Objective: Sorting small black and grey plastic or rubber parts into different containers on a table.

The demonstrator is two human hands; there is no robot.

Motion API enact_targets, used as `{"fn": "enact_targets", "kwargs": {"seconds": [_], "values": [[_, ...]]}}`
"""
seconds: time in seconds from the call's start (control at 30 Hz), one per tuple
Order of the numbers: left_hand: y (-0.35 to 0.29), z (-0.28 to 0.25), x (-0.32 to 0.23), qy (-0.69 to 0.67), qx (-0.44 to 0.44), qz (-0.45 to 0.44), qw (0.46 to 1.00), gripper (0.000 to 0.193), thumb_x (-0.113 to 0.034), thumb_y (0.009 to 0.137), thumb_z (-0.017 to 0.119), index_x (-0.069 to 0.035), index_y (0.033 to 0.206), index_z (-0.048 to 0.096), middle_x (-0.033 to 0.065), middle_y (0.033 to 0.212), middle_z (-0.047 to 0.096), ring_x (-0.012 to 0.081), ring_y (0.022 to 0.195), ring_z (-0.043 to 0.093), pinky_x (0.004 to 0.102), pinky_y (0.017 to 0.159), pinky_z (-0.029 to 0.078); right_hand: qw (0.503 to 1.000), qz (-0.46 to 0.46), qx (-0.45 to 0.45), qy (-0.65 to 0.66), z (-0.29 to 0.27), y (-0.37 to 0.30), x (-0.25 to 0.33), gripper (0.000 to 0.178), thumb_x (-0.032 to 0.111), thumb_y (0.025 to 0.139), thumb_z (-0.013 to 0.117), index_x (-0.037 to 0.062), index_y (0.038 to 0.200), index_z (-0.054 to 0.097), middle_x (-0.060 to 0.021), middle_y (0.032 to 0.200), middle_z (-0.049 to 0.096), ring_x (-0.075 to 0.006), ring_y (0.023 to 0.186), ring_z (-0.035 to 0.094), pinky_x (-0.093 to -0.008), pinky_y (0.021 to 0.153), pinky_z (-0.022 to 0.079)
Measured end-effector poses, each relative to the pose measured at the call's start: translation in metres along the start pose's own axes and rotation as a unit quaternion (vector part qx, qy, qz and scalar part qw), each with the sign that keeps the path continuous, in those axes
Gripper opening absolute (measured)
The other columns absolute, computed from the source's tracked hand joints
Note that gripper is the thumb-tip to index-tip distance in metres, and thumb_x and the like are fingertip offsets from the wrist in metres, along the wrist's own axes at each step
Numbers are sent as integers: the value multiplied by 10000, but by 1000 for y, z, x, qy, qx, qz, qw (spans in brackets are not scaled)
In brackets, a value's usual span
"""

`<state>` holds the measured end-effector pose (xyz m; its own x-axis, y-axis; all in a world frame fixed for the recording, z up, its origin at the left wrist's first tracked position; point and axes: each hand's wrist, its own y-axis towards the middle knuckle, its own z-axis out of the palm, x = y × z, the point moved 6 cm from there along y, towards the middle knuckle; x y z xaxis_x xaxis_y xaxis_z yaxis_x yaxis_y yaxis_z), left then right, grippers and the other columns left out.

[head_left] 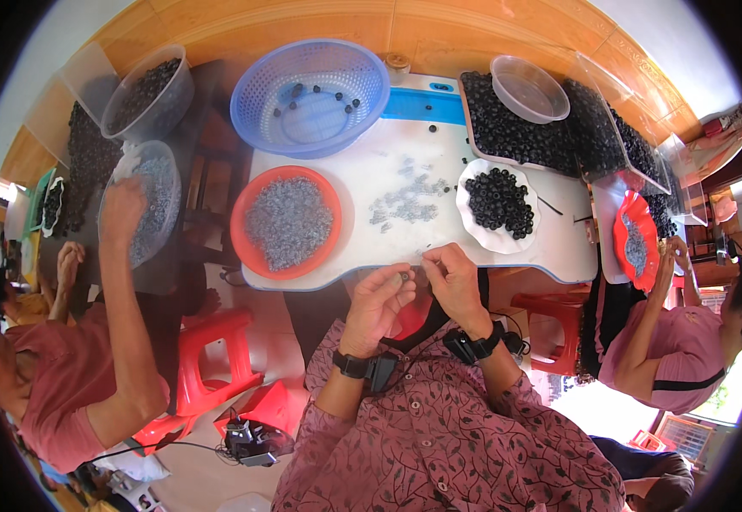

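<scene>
My left hand (377,300) and my right hand (454,278) meet at the near edge of the white table (550,247), fingertips pinched together on a small dark ring (404,276). Just beyond them lies a loose scatter of small clear pieces (407,200). A red bowl of clear pieces (286,222) sits to the left. A white scalloped plate of black rings (498,205) sits to the right. A blue basket (310,96) with several black rings stands at the back.
A tray heaped with black rings (550,128) holds a clear empty bowl (529,89) at the back right. A person on the left reaches into a clear bowl (151,205); another on the right works over a red dish (635,241). Red stools (217,358) stand below.
</scene>
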<state>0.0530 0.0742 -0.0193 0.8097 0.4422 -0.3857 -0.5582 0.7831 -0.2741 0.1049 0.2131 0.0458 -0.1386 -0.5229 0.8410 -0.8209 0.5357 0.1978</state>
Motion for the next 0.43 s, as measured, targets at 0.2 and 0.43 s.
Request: {"fn": "enact_targets", "kwargs": {"seconds": [0.2, 0.43], "values": [[2, -4, 0, -20, 1, 4, 1000, 257, -45, 960, 568, 42, 1201, 589, 115, 1106, 641, 167, 953, 650, 283, 832, 557, 999, 0, 0, -53, 6, 2, -2, 93, 32, 820, 671, 37, 907, 639, -113, 844, 609, -276, 692, 640, -351, 609, 504], [2, -6, 2, -28, -8, 2, 1000, 275, -43, 960, 566, 43, 1221, 571, 124, 1126, 638, 180, 963, 655, 286, 830, 567, 998, 11, 13, -66, 4, 0, -5, 93, 48, 829, 666, 35, 916, 637, -125, 868, 617, -294, 738, 660, -372, 644, 523]]}}
